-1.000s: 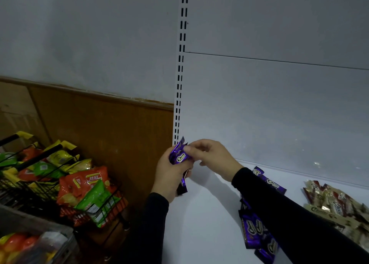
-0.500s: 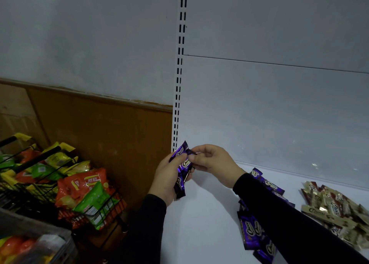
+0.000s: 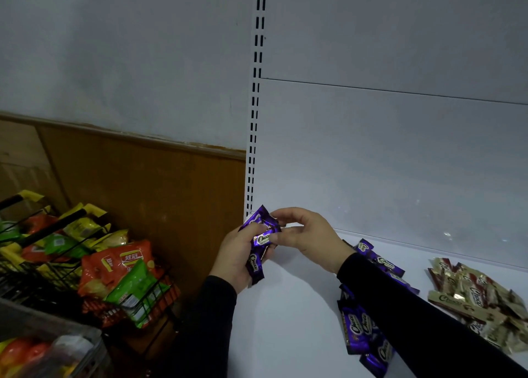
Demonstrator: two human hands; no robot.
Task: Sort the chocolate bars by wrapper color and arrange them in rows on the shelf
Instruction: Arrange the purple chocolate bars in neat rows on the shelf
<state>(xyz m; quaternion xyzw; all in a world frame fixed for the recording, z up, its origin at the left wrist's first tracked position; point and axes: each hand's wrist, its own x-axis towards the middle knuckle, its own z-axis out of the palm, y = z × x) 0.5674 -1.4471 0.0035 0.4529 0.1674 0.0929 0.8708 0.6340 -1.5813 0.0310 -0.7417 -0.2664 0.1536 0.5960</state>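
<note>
Head camera view: I see two hands meeting near the middle of the frame, low down, right by the left edge of the white shelf (image 3: 300, 320). The left hand (image 3: 235, 259) has its fingers curled around a small bunch of purple chocolate bars (image 3: 258, 245), and they stand almost upright in it. The right hand (image 3: 307, 236) pinches the top bar of that bunch with its fingertips (image 3: 275, 237). Both arms wear black sleeves.

More purple bars (image 3: 364, 327) lie in a loose pile on the shelf at the lower right, partly hidden under the right sleeve. A heap of gold bars (image 3: 471, 295) lies farther right, near the frame edge, apart from the purple pile.

At the lower left I see black wire baskets (image 3: 43, 263) full of orange, green and yellow snack bags (image 3: 120, 266), in front of a brown wood wall panel (image 3: 143, 183).
</note>
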